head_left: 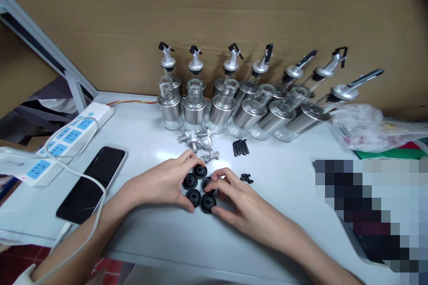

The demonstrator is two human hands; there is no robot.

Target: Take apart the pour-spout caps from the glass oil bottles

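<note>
Several round black plastic stoppers (193,197) lie in a ring on the table between my hands. My left hand (167,182) curves round their left side, its fingers by the top stopper and its thumb by the bottom left one. On the other side, my right hand (234,193) has a finger on the upper right stopper and its thumb at the lower right stopper (208,203). Both hands have thumb and fingers apart, with nothing lifted. Silver pourer spouts (200,140) are piled just behind. Small black levers (240,147) and tiny black caps (246,178) lie to the right.
Glass bottles with metal sleeves (195,110) stand in front of a row fitted with pourers (232,60), against a cardboard wall (214,9). On the left are a phone (92,185), a power strip (63,144) and a white cable. Plastic bags (357,127) and a blurred-out screen (377,213) are on the right.
</note>
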